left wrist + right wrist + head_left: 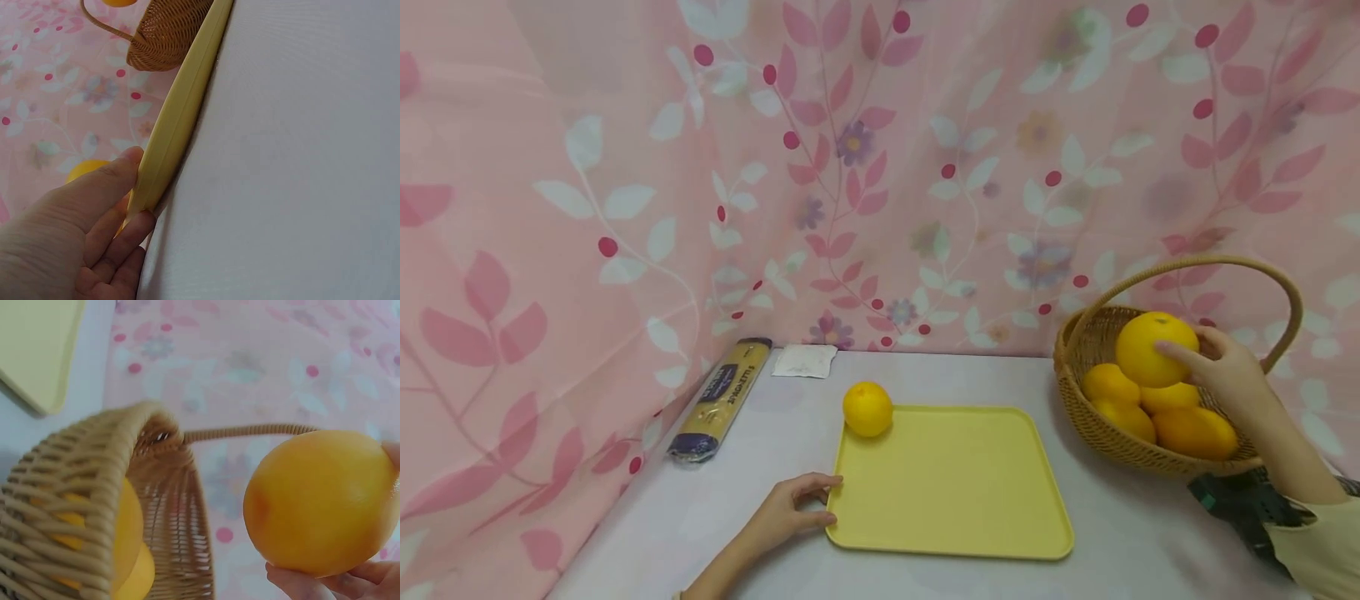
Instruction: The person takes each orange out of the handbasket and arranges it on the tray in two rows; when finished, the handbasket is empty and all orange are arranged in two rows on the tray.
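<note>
My right hand [1232, 371] grips an orange [1156, 350] above the wicker basket [1067, 392]. In the right wrist view the held orange [322, 503] is beside the basket's woven wall [56, 506], with fingertips [300, 584] under it. More yellow-orange fruit [1195, 433] lies in the basket. My left hand [786, 510] is at the left edge of a yellow tray [955, 483]; in the left wrist view its thumb and fingers hold the tray's rim [178, 119]. Another orange [868, 409] sits at the tray's back left corner.
A pack of spaghetti [722, 400] lies at the left of the white table, with a small white packet [805, 361] near the back edge. The basket's tall handle [1195, 260] arches beside my right hand. A pink floral curtain [880, 208] hangs behind the table.
</note>
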### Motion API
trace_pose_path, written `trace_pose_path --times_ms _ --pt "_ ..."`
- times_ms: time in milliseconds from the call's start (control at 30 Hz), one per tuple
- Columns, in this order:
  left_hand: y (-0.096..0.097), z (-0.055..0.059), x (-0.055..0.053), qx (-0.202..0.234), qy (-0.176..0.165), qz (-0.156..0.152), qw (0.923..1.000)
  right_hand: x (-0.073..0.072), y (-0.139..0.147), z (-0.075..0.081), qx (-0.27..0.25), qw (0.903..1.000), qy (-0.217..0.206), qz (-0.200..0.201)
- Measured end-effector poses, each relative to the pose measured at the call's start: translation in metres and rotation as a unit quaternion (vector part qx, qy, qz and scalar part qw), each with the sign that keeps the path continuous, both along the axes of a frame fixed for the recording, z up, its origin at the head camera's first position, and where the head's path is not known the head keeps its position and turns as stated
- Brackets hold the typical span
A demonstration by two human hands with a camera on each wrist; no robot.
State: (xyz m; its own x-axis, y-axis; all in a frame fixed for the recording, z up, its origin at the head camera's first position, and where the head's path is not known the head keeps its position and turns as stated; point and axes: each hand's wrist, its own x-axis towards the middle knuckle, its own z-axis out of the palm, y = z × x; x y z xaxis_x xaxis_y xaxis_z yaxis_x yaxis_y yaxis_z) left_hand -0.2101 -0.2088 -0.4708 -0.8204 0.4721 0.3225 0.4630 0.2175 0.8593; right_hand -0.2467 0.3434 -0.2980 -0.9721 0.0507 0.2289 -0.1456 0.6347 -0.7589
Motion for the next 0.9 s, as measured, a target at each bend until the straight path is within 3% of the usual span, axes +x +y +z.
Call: trace_pose_path --times_ms 167,400,533,633,800,900 --pt "0.002 0.002 0.000 -0.001 -0.004 -0.008 1.0000 0.012 -0.005 0.006 0.008 0.9999 0.012 0.003" --pt "-0.001 0.001 0.001 -0.010 -0.001 0.003 0.9999 0.014 -0.028 0.005 -0.066 0.9935 0.067 0.064" --pt "-0.001 -0.001 0.000 -0.015 -0.008 0.004 0.9999 0.014 -0.044 0.005 -0.055 0.9923 0.077 0.081" --pt "0.000 0.000 -0.001 -0.016 0.000 0.004 0.9999 0.012 -0.059 0.005 -0.048 0.9918 0.077 0.091" --pt "0.003 0.019 0.007 -0.021 0.005 0.006 0.9997 0.001 -0.091 0.001 -0.067 0.9866 0.086 0.121" --pt "0.003 0.016 0.006 -0.018 0.008 -0.002 0.9998 -0.004 -0.110 -0.001 -0.081 0.9831 0.083 0.142"
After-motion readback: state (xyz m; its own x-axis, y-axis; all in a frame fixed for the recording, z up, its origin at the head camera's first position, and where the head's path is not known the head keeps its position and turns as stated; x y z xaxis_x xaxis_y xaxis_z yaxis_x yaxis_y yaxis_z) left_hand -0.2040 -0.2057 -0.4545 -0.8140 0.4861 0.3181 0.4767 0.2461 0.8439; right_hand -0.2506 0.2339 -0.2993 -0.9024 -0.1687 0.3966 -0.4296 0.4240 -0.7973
